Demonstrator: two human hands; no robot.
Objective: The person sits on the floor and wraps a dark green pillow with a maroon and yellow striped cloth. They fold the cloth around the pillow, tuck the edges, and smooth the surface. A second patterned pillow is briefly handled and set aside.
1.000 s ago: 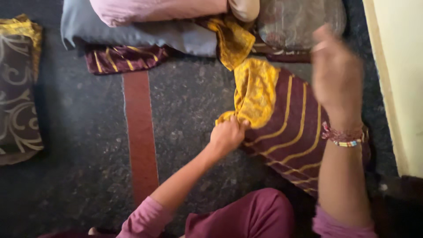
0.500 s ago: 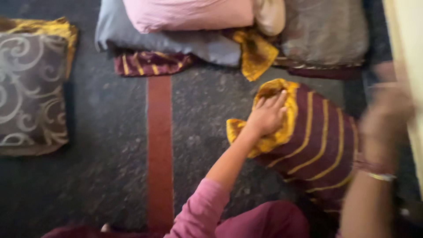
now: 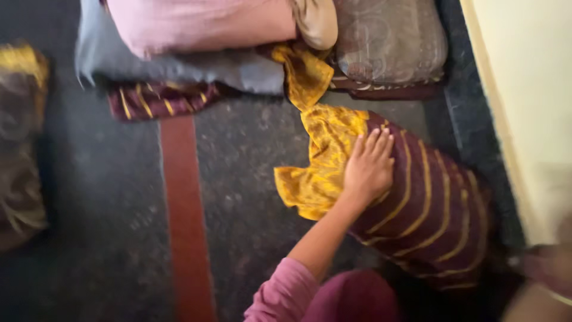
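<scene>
- The left hand [image 3: 369,166] lies flat, palm down, right of the frame's middle, fingers stretched out and close together; its grip is fully open and has hold of nothing, only pressing down.
- Under that hand is a maroon cushion [image 3: 429,209] with thin yellow stripes, lying on the floor in the lower right of the frame.
- The hand rests just where the maroon cover meets a yellow cloth [image 3: 319,158], which spreads off the cushion's left end onto the floor in loose folds and runs up towards the top centre.
- The left arm comes up from the bottom centre of the frame in a pink sleeve [image 3: 283,295].
- The right hand [image 3: 551,265] shows only as a blur at the lower right edge, beside the cushion's far end; I cannot tell how open its grip is or whether it holds anything.
- The floor [image 3: 250,179] is dark speckled stone with a red-brown stripe [image 3: 185,220] running from the middle down to the bottom edge, left of centre.
- Along the top of the frame lie a pink pillow [image 3: 202,24] on a grey-blue pillow [image 3: 173,62], with another maroon striped cloth [image 3: 161,98] under them.
- A grey patterned cushion [image 3: 390,39] sits at the top right, near the striped cushion.
- A dark cushion [image 3: 21,149] with pale swirls lies blurred at the left edge.
- A pale yellow wall [image 3: 530,107] fills the right side.
</scene>
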